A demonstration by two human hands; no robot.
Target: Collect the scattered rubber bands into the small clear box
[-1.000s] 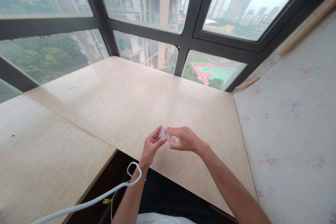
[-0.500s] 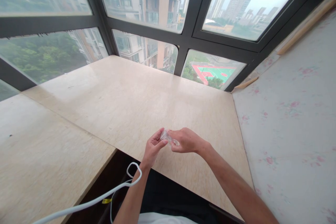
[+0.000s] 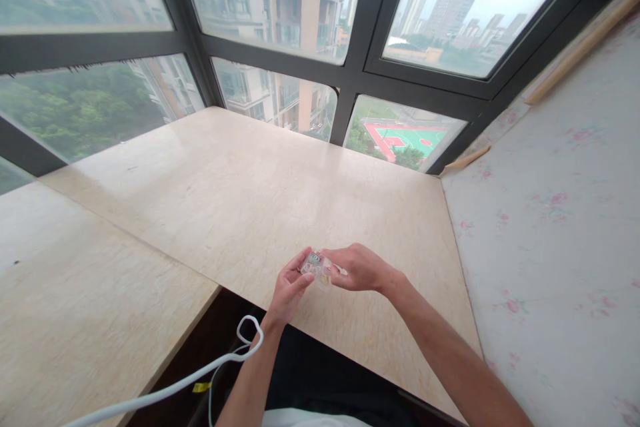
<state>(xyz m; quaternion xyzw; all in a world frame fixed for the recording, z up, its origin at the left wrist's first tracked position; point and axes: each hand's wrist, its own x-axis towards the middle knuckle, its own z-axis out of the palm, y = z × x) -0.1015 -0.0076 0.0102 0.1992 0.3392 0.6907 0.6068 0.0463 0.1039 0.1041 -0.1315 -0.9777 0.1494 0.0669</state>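
Just above the near edge of a beige marble-look table [image 3: 260,187], both my hands hold one small clear plastic piece [image 3: 315,265] with dark and pale bits inside. My left hand [image 3: 289,288] pinches its left end between thumb and fingers. My right hand [image 3: 361,268] grips its right end with curled fingers. What the piece is I cannot make out. A white cable [image 3: 200,370] loops around my left wrist and trails off to the lower left.
A second beige slab [image 3: 75,307] lies lower left, with a dark gap between the two slabs. Dark-framed windows [image 3: 350,80] wall the far side. A pale floral-patterned surface [image 3: 550,233] runs along the right.
The clear piece has turned in my fingers, so its inner contents now show. My hands dropped slightly toward me and the cable loop sank a little lower.
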